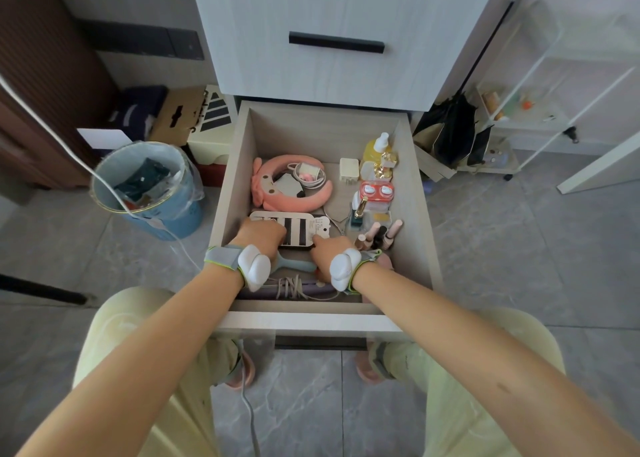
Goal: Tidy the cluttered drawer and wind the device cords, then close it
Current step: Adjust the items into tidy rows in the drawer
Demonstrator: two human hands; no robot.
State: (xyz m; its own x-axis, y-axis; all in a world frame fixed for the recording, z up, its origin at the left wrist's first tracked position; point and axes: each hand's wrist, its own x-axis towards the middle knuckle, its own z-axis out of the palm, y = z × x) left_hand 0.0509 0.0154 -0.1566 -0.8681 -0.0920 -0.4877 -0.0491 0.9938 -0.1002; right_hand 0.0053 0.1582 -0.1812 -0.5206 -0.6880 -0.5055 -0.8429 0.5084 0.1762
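Now | drawer (238,166) open | left grip (259,234) grasping striped card (296,229) | right grip (325,249) grasping its right end

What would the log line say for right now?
drawer: open | left hand: holds card | right hand: holds card | cord: inside pink ring

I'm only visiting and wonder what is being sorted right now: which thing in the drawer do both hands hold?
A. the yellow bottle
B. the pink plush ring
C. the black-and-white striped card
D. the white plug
C: the left hand and the right hand both grip the striped card at the near end of the drawer, in front of the pink plush ring.
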